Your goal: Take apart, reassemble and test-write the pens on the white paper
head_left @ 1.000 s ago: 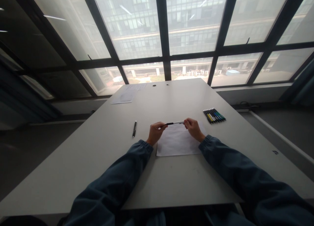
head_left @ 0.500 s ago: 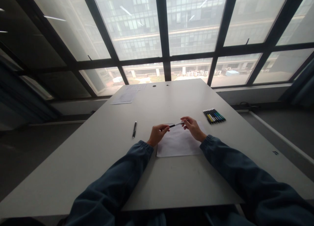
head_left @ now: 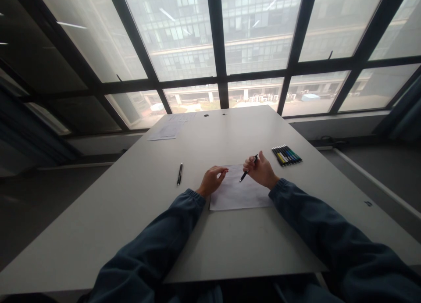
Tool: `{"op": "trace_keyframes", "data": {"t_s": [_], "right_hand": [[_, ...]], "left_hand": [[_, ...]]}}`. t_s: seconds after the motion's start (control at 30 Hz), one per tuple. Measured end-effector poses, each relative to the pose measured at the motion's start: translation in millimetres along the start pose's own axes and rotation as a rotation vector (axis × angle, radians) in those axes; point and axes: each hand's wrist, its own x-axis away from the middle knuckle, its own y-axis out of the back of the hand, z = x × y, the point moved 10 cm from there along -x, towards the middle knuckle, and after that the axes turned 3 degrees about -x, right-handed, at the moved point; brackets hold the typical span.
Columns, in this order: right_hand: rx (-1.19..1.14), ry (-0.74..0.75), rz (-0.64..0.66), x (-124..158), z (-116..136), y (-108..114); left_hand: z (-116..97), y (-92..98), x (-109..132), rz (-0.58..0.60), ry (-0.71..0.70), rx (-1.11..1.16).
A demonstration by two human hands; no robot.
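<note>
My right hand [head_left: 262, 171] has its fingers curled around a dark pen [head_left: 243, 176], which slants with its lower end toward the paper. Whether that end touches the sheet I cannot tell. Under both hands lies a white sheet of paper [head_left: 238, 197]. At the sheet's left edge rests my left hand [head_left: 212, 180], its fingers loosely bent and nothing visible between fingers and thumb. Left of it, a second black pen [head_left: 180, 174] lies on the table.
A row of several markers or pens [head_left: 287, 156] with colored parts lies to the right on the white table [head_left: 131, 215]. More paper sheets [head_left: 167, 130] lie at the far left. A small dark item [head_left: 368, 203] sits near the right edge. Windows [head_left: 253, 31] stand beyond.
The pen was held level between both hands. My left hand has let go, and my right hand now holds it alone, turned steeply with one end down.
</note>
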Motion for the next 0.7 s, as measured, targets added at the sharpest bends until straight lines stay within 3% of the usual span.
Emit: {"op": "trace_keyframes", "data": {"t_s": [0.23, 0.4, 0.7], "right_hand": [[0.285, 0.125, -0.091, 2, 22, 13], [0.294, 0.173, -0.097, 2, 27, 14], [0.279, 0.075, -0.114, 3, 16, 16]], "left_hand": [[20, 0.9, 2, -0.017, 0.087, -0.092], [31, 0.2, 3, -0.042, 0.159, -0.081], [40, -7.0, 3, 0.003, 0.189, -0.049]]}}
